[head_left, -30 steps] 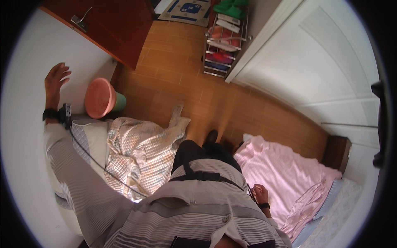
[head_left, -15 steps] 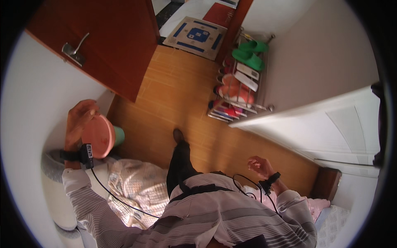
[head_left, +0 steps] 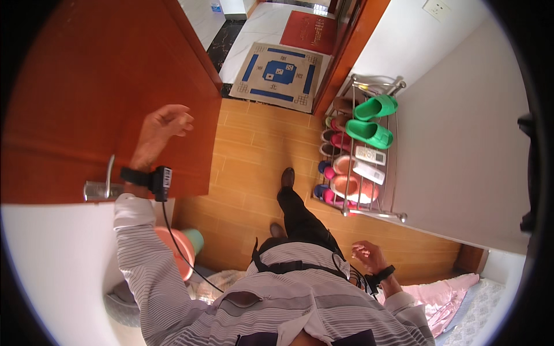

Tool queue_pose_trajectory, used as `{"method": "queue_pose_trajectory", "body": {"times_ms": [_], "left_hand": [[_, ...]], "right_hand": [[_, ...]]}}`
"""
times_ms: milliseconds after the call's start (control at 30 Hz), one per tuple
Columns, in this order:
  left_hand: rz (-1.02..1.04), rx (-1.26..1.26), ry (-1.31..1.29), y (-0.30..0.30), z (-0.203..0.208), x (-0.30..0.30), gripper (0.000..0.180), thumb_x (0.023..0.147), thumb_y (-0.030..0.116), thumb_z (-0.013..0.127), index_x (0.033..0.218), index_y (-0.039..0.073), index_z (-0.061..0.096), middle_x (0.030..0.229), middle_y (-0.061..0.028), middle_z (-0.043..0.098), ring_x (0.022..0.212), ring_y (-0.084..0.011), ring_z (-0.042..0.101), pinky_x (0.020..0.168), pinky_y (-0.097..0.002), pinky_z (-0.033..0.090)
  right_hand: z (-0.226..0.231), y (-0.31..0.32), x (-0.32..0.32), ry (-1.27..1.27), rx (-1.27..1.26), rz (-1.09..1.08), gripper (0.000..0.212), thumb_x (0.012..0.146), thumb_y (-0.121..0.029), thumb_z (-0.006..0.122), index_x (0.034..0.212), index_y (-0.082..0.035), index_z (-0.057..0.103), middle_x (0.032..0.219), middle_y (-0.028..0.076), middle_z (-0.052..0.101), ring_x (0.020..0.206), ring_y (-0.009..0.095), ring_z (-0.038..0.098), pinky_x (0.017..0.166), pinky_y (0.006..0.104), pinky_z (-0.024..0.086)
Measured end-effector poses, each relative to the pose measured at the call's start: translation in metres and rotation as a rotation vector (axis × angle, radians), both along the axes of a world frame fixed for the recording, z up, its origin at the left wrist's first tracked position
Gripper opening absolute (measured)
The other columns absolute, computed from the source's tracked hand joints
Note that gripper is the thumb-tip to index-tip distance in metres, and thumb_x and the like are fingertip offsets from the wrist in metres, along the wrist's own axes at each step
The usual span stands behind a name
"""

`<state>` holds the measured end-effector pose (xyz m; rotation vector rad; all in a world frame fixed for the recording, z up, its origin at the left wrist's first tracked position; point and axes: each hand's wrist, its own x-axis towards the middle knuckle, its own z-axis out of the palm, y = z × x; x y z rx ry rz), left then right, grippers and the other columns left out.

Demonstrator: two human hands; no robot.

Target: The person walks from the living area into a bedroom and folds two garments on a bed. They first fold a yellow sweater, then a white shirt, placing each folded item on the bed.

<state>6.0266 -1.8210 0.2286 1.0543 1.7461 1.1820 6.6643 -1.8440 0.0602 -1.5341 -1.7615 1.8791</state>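
Note:
My left hand [head_left: 166, 127] is raised in front of the brown door [head_left: 86, 86], its fingers loosely bent and apart, holding nothing. Below it on the door sits the metal lever handle [head_left: 109, 176], beside my wrist and apart from my fingers. At my right side hangs my right hand [head_left: 369, 256], fingers slightly curled but apart, with nothing visible in it. Each wrist wears a black strap, and a cable runs from the box [head_left: 161, 183] on the left one.
A metal shoe rack [head_left: 398, 216] with green slippers [head_left: 369, 134] stands along the right wall. Past the doorway lies a patterned mat [head_left: 248, 89], with a red mat [head_left: 310, 32] beyond. A pink basin [head_left: 176, 248] is at lower left; pink cloth [head_left: 441, 300] lies at lower right.
I have stepped forward over the wooden floor, and the door and rack appear closer. My left hand has moved from above the pink basin to in front of the door.

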Motion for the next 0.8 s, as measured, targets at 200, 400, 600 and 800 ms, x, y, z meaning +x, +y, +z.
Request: {"method": "queue_pose_trajectory", "body": {"times_ms": [200, 400, 600, 800], "left_hand": [[-0.173, -0.027, -0.173, 0.117, -0.055, -0.028, 0.021, 0.091, 0.011, 0.067, 0.109, -0.001, 0.064, 0.092, -0.0059, 0.07, 0.081, -0.0107, 0.066, 0.07, -0.0222, 0.051], [-0.098, -0.021, -0.196, 0.162, -0.118, -0.059, 0.027, 0.09, 0.008, 0.07, 0.114, -0.002, 0.062, 0.098, -0.0073, 0.069, 0.088, -0.0126, 0.066, 0.078, -0.0262, 0.054], [0.084, -0.017, -0.357, 0.2, -0.176, -0.095, 0.028, 0.09, 0.011, 0.072, 0.113, -0.002, 0.063, 0.096, -0.0047, 0.068, 0.091, -0.0104, 0.065, 0.083, -0.0251, 0.052], [0.093, -0.059, -0.289, 0.306, -0.191, -0.196, 0.032, 0.089, 0.013, 0.073, 0.114, -0.003, 0.063, 0.096, -0.0066, 0.069, 0.09, -0.0115, 0.065, 0.081, -0.0246, 0.053]], "right_hand": [[-0.018, 0.128, -0.094, 0.204, 0.081, -0.095, 0.021, 0.091, -0.009, 0.066, 0.111, -0.002, 0.064, 0.09, 0.002, 0.067, 0.085, 0.011, 0.064, 0.076, 0.0264, 0.052], [-0.001, 0.297, -0.219, 0.234, 0.097, -0.013, 0.024, 0.09, -0.012, 0.071, 0.111, -0.003, 0.064, 0.092, 0.005, 0.068, 0.085, 0.011, 0.065, 0.075, 0.0259, 0.053], [0.008, 0.453, -0.354, 0.174, 0.277, 0.178, 0.021, 0.088, -0.011, 0.07, 0.106, -0.001, 0.064, 0.087, 0.006, 0.068, 0.079, 0.014, 0.067, 0.07, 0.0271, 0.054], [-0.017, 0.573, -0.47, 0.104, 0.461, 0.308, 0.024, 0.087, -0.013, 0.07, 0.107, -0.001, 0.065, 0.089, 0.01, 0.069, 0.078, 0.016, 0.068, 0.069, 0.028, 0.055]]}}
